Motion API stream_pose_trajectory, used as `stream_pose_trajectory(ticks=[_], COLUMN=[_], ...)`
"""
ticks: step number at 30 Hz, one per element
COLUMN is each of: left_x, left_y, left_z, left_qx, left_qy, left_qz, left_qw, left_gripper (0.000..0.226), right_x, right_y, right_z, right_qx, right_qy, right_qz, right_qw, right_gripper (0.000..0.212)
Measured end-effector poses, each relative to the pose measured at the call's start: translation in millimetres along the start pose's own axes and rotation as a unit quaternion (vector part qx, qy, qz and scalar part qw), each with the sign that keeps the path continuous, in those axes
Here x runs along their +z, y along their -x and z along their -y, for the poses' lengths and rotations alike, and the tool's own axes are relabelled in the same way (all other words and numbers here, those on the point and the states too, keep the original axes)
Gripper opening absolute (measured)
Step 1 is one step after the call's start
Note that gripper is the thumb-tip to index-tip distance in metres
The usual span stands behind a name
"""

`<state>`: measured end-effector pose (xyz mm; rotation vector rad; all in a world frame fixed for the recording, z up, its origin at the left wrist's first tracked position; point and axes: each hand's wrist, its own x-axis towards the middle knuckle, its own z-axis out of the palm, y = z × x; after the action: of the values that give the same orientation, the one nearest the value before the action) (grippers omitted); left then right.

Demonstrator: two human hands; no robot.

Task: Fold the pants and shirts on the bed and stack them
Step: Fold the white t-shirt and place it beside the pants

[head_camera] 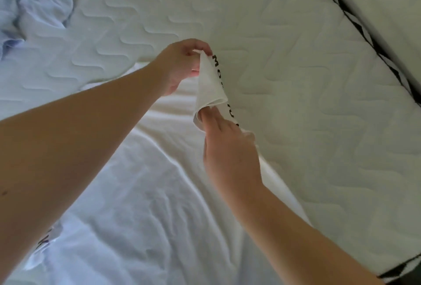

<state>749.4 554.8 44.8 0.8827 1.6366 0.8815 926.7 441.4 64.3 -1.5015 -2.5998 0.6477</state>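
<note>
Left hand (182,66) pinched the white garment's (127,193) lifted corner mid-bed (296,61), right hand (227,148) gripped the hem just below; best kept taut and laid square before creasing, garment type unclear.

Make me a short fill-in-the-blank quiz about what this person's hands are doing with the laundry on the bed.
1. The left hand pinches a lifted corner of a white ____ with black lettering along its edge.
2. The right hand touches the same white garment just ____ the left hand in the picture.
3. The garment lies spread on a quilted ____.
4. A crumpled pale ____ garment lies at the upper left of the mattress.

Missing words: garment; below; mattress; blue
</note>
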Motion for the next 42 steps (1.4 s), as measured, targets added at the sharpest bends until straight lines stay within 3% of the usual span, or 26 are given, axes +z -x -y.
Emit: stream_pose_trajectory(ticks=[4, 9, 11, 15, 17, 19, 22, 24, 27, 29, 32, 34, 38, 40, 42], left_x=[-35.8, -63.3, -66.2, -63.4, -58.6, -55.7, -56.9, -57.4, -49.4, -34.7, 2.4, 28.8, 76.0, 93.1, 109.1], left_y=[32.4, 53.7, 53.9, 47.3, 45.8, 43.9, 40.2, 41.0, 44.1, 54.6, 86.1, 110.4, 154.3, 173.2, 188.4], left_z=[27.7, 67.1, 79.2, 99.3, 104.2, 103.8, 102.6, 100.3, 97.2, 91.9, 87.9, 94.0, 121.6, 134.8, 142.8], left_qx=[-0.056, -0.165, -0.205, -0.236, -0.209, -0.171, -0.116, -0.093, -0.077, 0.013, 0.157, 0.112, -0.066, -0.128, -0.189], left_qy=[0.091, 0.176, 0.181, -0.016, -0.075, -0.134, -0.223, -0.278, -0.254, -0.267, -0.288, -0.255, -0.237, -0.226, -0.131], left_qz=[-0.023, -0.093, -0.127, -0.107, -0.117, -0.126, -0.139, -0.146, -0.207, -0.251, -0.212, -0.176, -0.086, -0.074, -0.084], left_qw=[0.994, 0.966, 0.953, 0.966, 0.968, 0.968, 0.958, 0.945, 0.942, 0.931, 0.921, 0.944, 0.965, 0.963, 0.970], left_gripper=[0.033, 0.031, 0.027, 0.035, 0.038, 0.027, 0.021, 0.021, 0.030, 0.033, 0.018, 0.008, 0.038, 0.043, 0.042], right_x=[12.6, 42.2, 52.9, 61.6, 64.2, 68.7, 80.7, 87.5, 89.2, 86.1, 81.1, 81.6, 84.0, 85.4, 87.2], right_y=[8.3, 13.4, 22.7, 34.5, 33.3, 30.1, 27.4, 25.8, 23.9, 22.0, 26.6, 39.2, 81.9, 102.3, 122.8], right_z=[40.8, 79.2, 86.9, 62.8, 36.1, 8.5, -17.0, -22.9, -25.0, -30.2, -45.6, -55.9, -72.2, -77.8, -82.5], right_qx=[-0.002, -0.023, -0.080, -0.113, -0.068, -0.040, -0.039, -0.034, -0.035, -0.037, -0.015, 0.014, 0.052, 0.071, 0.092], right_qy=[-0.021, -0.067, -0.101, -0.082, -0.030, 0.044, 0.107, 0.106, 0.074, 0.046, 0.044, 0.064, 0.105, 0.116, 0.120], right_qz=[0.081, 0.158, 0.144, 0.016, 0.032, 0.098, 0.133, 0.112, 0.042, -0.035, -0.074, -0.046, -0.023, -0.019, -0.017], right_qw=[0.997, 0.985, 0.981, 0.990, 0.997, 0.993, 0.984, 0.988, 0.996, 0.998, 0.996, 0.997, 0.993, 0.991, 0.988], right_gripper=[0.076, 0.067, 0.058, 0.046, 0.060, 0.074, 0.071, 0.061, 0.039, 0.029, 0.039, 0.053, 0.067, 0.075, 0.080])
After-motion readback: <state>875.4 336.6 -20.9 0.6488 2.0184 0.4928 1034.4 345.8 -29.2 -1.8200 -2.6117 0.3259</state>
